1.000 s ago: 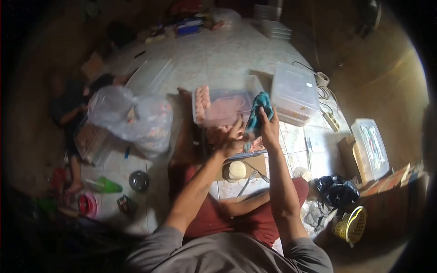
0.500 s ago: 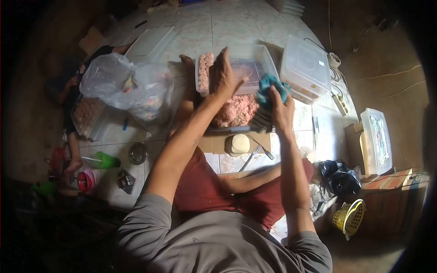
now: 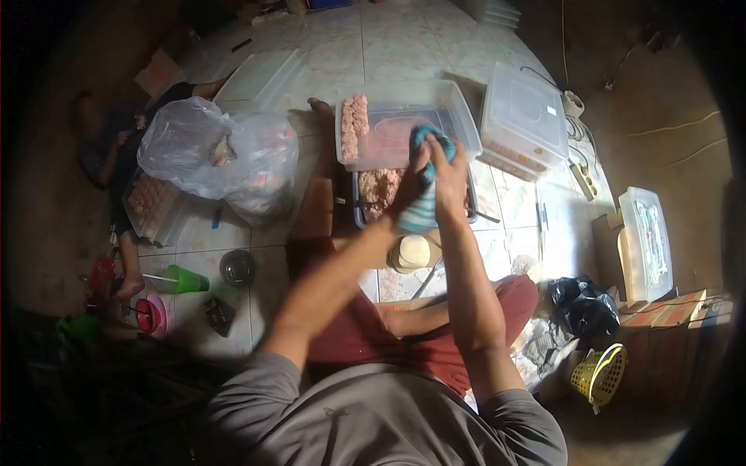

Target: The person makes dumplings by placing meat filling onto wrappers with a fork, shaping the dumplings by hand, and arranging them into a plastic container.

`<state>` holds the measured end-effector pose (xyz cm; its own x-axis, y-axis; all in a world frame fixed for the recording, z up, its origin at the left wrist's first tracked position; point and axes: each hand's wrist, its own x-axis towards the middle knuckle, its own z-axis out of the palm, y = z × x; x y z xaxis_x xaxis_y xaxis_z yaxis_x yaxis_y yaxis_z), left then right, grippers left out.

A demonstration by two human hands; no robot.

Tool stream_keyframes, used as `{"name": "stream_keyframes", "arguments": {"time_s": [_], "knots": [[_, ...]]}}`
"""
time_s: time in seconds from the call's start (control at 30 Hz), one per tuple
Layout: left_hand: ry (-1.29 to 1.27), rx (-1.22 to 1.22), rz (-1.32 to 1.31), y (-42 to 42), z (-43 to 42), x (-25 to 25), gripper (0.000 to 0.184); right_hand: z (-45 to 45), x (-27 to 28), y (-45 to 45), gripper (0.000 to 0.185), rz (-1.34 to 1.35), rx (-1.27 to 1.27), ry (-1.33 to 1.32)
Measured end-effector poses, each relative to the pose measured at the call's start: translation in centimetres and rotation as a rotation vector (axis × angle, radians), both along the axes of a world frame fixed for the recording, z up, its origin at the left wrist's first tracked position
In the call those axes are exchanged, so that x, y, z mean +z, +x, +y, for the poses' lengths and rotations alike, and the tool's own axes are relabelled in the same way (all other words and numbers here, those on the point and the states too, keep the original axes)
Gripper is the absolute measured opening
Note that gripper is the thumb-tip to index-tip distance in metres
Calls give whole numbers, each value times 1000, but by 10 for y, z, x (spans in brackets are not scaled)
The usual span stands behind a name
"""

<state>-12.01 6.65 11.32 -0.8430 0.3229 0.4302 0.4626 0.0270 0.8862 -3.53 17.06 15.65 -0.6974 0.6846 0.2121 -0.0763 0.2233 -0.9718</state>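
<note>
- Over the tray of pinkish mince, your right hand curls around a striped teal cloth.
- Your left hand meets the cloth, blurred; how far it closes cannot be told.

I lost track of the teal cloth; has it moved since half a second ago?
Yes: the teal cloth has moved left relative to the open clear box.

The scene is viewed from above by one head-worn camera, faced forward and steeply down. The grey fabric shirt is seen nearest, along the bottom; the bare hands are framed near the centre, and the pale marbled tile floor is taken in beyond, within dark rounded edges.
</note>
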Motion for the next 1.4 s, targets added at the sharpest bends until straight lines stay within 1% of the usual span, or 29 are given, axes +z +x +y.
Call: {"name": "stream_keyframes", "arguments": {"time_s": [0.1,0.13,0.23,0.33,0.37,0.4,0.43,0.47,0.53,0.6,0.63,0.7,0.77,0.8,0.83,0.87,0.93,0.97,1.0,1.03,1.07,1.1,1.13,1.17,1.23,1.27,1.33,1.37,1.4], "knots": [[-11,-43,26,54,5,-8,66,46,-59,-29,47,60,-94,19],[-14,-62,15,63,3,-9,69,59,-58,-26,44,81,-159,101],[18,-97,31,76,-5,-1,76,74,-57,-15,41,187,-203,-43],[155,-246,46,72,-1,26,84,49,-44,-2,51,203,19,-109],[132,-403,-82,58,4,29,86,41,-35,6,50,213,224,-130],[-24,-723,-393,29,10,26,98,33,-26,14,49,209,428,-158],[-228,-838,-170,8,13,22,98,46,-28,18,39,79,620,-485],[-386,-939,81,-14,16,20,100,50,-39,22,35,17,676,-495],[-507,-725,892,-46,28,20,89,67,-36,15,30,-30,733,-470],[-560,-582,531,-52,26,-1,65,72,-34,19,32,-148,840,-36],[-559,-589,530,-49,18,8,65,76,-37,26,32,-150,834,-39],[-169,40,-69,-49,0,26,37,91,-38,41,34,-198,473,613],[-123,-38,-23,-38,-19,16,29,109,-57,59,33,54,257,366],[-85,-109,28,-24,-28,7,22,114,-50,66,32,229,129,409],[-21,-155,-94,-3,-34,-2,16,121,-50,70,28,301,-116,445],[40,-201,-216,23,-39,-10,11,125,-46,76,23,362,-199,290],[-170,-164,-119,56,-49,-27,7,143,-49,88,28,421,-417,213],[-111,-130,-67,68,-50,-52,10,159,-65,92,33,448,-539,219],[-102,-56,227,83,-44,-52,20,172,-78,98,36,342,-640,226],[-430,-53,208,93,-54,-60,32,174,-81,102,39,236,-739,232],[-489,-105,205,104,-56,-70,39,171,-88,107,42,165,-734,102],[-561,-205,209,111,-57,-88,29,181,-109,113,51,-27,-714,142],[-684,-233,122,120,-53,-105,28,200,-142,118,61,-360,-612,240],[-805,-259,31,128,-50,-122,34,192,-133,127,66,-676,-360,240],[-714,-249,466,135,-50,-144,53,186,-148,119,53,-734,-413,372],[-800,-312,340,139,-51,-150,58,190,-144,112,53,-722,-410,381],[-806,-345,417,128,-52,-178,43,162,-89,105,38,-248,-201,371],[-759,-336,425,124,-53,-192,41,143,-59,98,26,-251,-100,413],[-761,-342,425,122,-55,-192,41,133,-43,90,23,-459,46,691]]}}
